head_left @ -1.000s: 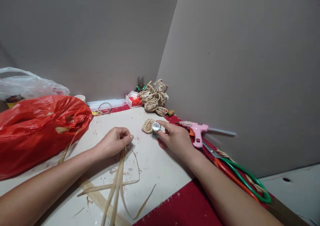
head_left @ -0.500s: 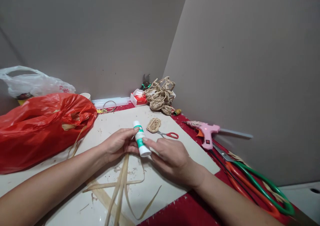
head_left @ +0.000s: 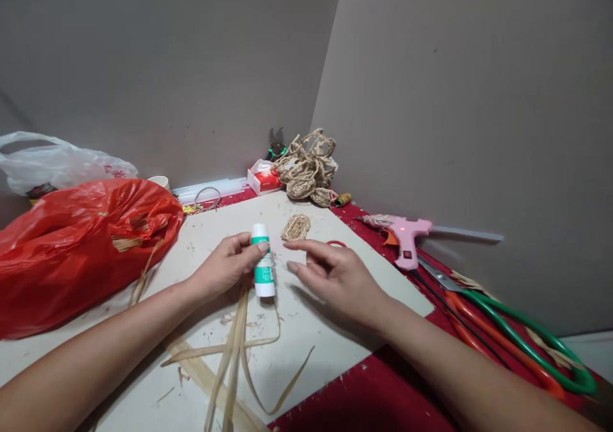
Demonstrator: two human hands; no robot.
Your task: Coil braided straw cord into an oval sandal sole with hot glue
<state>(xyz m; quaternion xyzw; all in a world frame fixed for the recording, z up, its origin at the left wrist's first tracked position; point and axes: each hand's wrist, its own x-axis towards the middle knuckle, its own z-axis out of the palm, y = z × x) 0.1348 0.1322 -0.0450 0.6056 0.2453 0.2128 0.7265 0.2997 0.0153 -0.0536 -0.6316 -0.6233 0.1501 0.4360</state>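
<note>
My left hand (head_left: 230, 261) grips a white and green glue stick (head_left: 264, 272), which stands nearly upright with its thumb across the label. Just to the right, my right hand (head_left: 335, 279) is apart from the tube, its thumb and forefinger spread with nothing between them. Long flat straw strips (head_left: 234, 349) hang below the left hand and trail over the white board (head_left: 383, 272). Beyond the hands lies a small oval braided coil (head_left: 295, 227). Red-handled scissors (head_left: 337, 244) are mostly hidden behind the right hand.
A red plastic bag (head_left: 71, 247) of straw fills the left. Braided cord (head_left: 309, 170), a red box (head_left: 264, 180), pruners (head_left: 276, 143) and clear glue sticks (head_left: 211, 191) sit at the back. On the right lie a pink glue gun (head_left: 407, 237) and big green-and-orange-handled shears (head_left: 517, 330).
My right hand has come off the glue stick and moved right, its fingers spreading. The glue stick stays in my left hand, now more upright. The view has shifted slightly.
</note>
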